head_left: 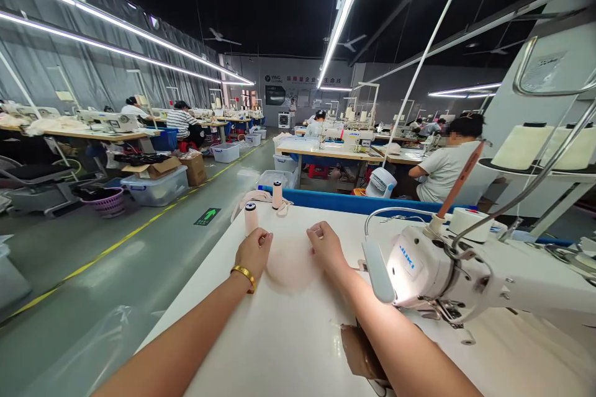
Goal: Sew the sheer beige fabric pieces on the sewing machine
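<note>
Head view: pale-pink fabric piece, thin, soft, rounded along its lower edge, stretched between two hands over the smooth white table; whether it touches, cannot tell. Left hand pinches one upper side, thumb against finger; right hand pinches the other. Pink thread spool, dark-topped, just behind the left hand. Across the aisle from us: purple lattice basket, dark contents unclear; open cardboard box holding black material, atop a translucent plastic bin.
</note>
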Action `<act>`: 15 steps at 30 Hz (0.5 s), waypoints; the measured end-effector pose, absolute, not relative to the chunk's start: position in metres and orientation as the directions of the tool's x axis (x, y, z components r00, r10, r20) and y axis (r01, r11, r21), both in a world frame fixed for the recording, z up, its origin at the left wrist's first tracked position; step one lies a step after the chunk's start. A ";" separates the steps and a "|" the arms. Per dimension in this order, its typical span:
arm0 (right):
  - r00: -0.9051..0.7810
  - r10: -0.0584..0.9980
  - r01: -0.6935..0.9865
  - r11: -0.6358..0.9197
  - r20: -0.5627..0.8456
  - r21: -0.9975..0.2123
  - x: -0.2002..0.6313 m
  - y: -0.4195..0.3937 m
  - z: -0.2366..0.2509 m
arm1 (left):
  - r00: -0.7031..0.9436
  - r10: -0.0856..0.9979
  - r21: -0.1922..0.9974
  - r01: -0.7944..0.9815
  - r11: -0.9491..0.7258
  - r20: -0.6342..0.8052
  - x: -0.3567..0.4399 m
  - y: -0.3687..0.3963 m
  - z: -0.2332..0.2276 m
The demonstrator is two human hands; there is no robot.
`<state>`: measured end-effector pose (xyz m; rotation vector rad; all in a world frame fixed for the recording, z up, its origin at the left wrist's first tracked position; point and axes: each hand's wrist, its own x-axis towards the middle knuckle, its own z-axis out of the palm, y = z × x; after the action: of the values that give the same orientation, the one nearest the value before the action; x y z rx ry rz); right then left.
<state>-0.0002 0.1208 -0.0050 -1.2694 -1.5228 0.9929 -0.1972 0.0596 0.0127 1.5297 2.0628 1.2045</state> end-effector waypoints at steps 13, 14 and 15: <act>-0.051 0.984 0.638 0.164 0.171 -0.753 0.000 0.128 -0.003 | 0.036 0.872 0.430 0.860 -0.276 0.487 -0.196 0.053 0.018; -0.054 0.984 0.657 0.165 0.171 -0.735 -0.001 0.128 -0.002 | 0.087 0.880 0.409 0.861 -0.302 0.468 -0.193 0.053 0.017; -0.057 0.983 0.677 0.165 0.173 -0.717 -0.001 0.128 -0.001 | 0.122 0.888 0.392 0.864 -0.315 0.443 -0.191 0.054 0.016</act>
<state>-0.0006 0.1282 -0.0013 -1.5771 -1.8027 0.6083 -0.1908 0.0537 0.0160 2.3243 1.8157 0.9646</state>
